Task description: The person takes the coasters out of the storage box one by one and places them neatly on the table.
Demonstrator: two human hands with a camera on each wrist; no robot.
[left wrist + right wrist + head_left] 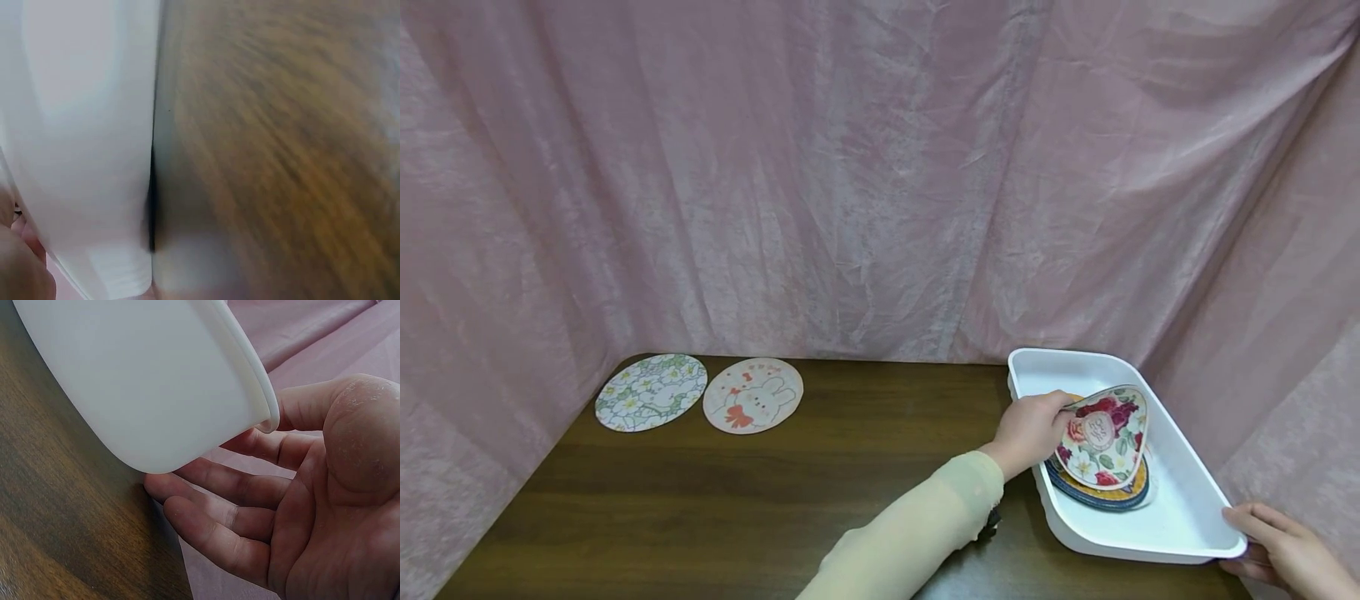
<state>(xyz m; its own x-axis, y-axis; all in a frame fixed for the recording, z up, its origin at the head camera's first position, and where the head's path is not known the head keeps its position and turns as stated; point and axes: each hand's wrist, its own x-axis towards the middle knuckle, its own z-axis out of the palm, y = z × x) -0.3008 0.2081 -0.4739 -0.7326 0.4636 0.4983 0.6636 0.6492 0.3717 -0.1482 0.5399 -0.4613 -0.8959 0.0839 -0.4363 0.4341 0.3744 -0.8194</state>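
My left hand (1032,429) pinches a floral round mat (1105,442) by its left edge, over the white plastic tray (1180,500). The mat is bent and tilted, with red roses and a pale round label in its middle. Beneath it, several other round mats (1108,497) lie stacked in the tray, mostly covered. At the tray's near right corner my right hand (1285,542) grips the rim, thumb on top and fingers below. The right wrist view shows those fingers (219,537) under the tray's end. In the left wrist view only a bit of the left hand (25,269) shows.
Two round mats lie side by side at the table's far left: one with white flowers and green leaves (651,392), one pink with a bunny (753,396). The brown wooden table (775,500) is enclosed by pink curtains (850,183) behind and at both sides.
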